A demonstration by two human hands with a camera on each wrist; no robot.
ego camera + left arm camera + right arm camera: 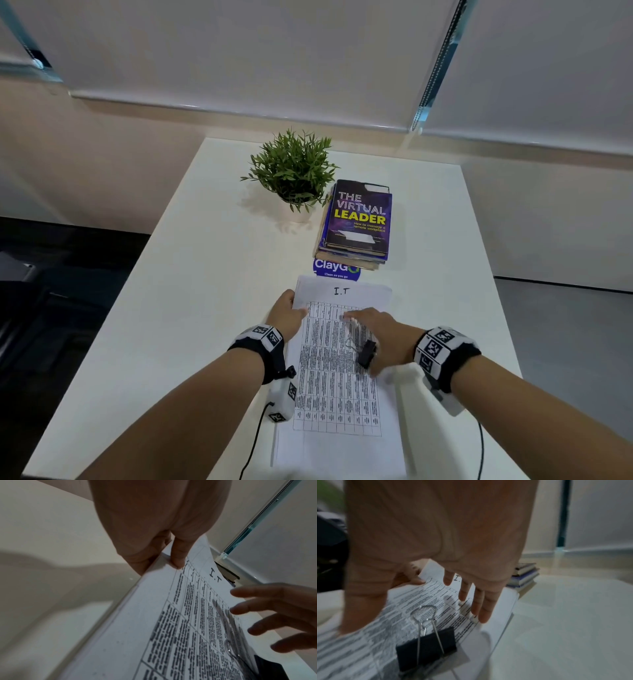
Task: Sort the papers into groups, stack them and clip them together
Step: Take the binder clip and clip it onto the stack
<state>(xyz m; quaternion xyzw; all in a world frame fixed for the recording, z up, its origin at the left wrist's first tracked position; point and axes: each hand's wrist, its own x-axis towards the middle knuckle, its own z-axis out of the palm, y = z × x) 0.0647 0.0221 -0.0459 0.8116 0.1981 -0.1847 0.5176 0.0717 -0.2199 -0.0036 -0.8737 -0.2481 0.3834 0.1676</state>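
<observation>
On the white table (212, 240), near edge cut off by the frame, printed table text on the top sheet blurred past reading; only handwritten "I.T" legible on the sheet beneath. Right palm side hidden in the head view, wrist views soft with motion blur. Beyond the papers: blue ClayGo sticker (334, 269) half covered by the stack of books (356, 222), potted plant (294, 171) just left of it, roller blinds behind. Stack of papers (337, 377) lying lengthwise between both forearms. Left hand (286, 317) at the far left corner, thumb (178, 555) on top and fingers underneath, pinching the sheets. Right hand (380, 334) flat above the sheets, fingers (482, 605) straight and spread, gripping nothing; contact with paper uncertain. Black binder clip (426, 648) clamped on the right edge of the stack, wire handles (424, 616) folded onto the page, directly below the right palm.
</observation>
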